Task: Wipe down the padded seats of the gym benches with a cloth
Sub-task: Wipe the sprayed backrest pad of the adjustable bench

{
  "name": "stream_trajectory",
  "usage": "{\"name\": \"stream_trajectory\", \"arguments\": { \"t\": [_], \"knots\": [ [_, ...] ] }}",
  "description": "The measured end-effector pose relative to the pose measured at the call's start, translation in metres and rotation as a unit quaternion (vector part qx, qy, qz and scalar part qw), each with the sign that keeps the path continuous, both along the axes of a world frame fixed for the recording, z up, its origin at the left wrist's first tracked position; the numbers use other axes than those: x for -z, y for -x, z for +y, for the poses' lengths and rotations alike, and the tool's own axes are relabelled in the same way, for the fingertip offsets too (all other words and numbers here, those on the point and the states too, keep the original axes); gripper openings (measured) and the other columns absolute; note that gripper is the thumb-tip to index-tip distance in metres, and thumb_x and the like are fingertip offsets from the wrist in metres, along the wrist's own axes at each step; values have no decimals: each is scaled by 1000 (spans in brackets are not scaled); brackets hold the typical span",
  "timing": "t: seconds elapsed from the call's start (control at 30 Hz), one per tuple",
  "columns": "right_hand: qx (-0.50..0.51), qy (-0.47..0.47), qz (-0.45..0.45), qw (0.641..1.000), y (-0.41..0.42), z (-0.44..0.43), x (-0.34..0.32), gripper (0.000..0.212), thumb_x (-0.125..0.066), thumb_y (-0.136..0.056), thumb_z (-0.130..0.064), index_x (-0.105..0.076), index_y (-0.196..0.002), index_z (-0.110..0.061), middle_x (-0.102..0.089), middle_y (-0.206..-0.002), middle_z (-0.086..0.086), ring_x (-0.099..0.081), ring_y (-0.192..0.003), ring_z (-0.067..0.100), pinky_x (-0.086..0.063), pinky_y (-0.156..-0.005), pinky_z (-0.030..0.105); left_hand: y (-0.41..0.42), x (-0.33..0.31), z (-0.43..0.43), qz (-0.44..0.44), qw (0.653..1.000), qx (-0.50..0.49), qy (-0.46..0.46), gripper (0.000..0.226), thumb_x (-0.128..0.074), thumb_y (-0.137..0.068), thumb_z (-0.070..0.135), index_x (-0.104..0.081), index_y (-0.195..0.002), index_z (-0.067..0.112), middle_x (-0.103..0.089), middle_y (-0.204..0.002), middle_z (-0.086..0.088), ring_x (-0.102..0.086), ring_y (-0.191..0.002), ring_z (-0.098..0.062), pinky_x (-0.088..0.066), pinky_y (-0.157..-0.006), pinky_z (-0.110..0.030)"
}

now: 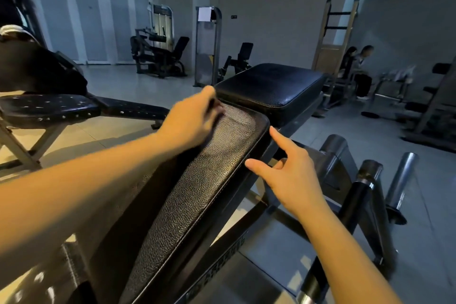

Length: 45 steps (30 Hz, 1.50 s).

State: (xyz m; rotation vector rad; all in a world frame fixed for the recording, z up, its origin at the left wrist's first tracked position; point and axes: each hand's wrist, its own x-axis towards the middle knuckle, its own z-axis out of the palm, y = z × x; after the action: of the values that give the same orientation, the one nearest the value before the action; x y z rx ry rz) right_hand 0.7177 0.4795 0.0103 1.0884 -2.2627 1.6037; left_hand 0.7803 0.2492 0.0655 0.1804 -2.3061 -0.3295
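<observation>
With the left hand (195, 118) flat, fingers blurred and any cloth unseen, on the long pad (197, 185) at 12 o'clock, sweep lengthwise under even pressure, right hand (288, 173) spread, empty, at 3 o'clock.

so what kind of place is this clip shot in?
A gym, almost certainly indoors. The left hand and right hand are at a black padded bench, weight-stack machines stand along the far wall, and bare plate-loading pegs sit to the right.
</observation>
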Motion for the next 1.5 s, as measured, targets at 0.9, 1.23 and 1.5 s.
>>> {"name": "stream_trajectory", "arguments": {
  "t": [0.9,1.23,1.5],
  "knots": [
    [-20,-37,-8,999,-5,-3,4,78,-58,-93,-59,-21,-159,-41,-47,-90,-20,-45,-73,-1,-44,-77,23,-66,48,-16,-10,999,48,-22,21,-58,-101,33,-46,-97,17,-60,-84,0,-58,-80,-26,-40,-65,-38],
    [-19,-50,-31,998,-21,-14,7,99,-61,-85,-69,-3,-160,-42,-9,-167,-20,-43,-112,17,-44,-110,58,-80,53,36,6,995,98,-21,19,-60,-99,33,-47,-96,19,-57,-82,8,-53,-76,-17,-38,-67,-36],
    [-6,-60,-21,998,-16,-14,10,105,-55,-76,-78,-2,-160,-43,-12,-166,-19,-35,-110,13,-46,-108,58,-79,58,-66,-18,992,-100,-79,27,-57,-101,36,-39,-96,17,-56,-79,-2,-61,-83,-39,-44,-64,-43]
  ]
}}
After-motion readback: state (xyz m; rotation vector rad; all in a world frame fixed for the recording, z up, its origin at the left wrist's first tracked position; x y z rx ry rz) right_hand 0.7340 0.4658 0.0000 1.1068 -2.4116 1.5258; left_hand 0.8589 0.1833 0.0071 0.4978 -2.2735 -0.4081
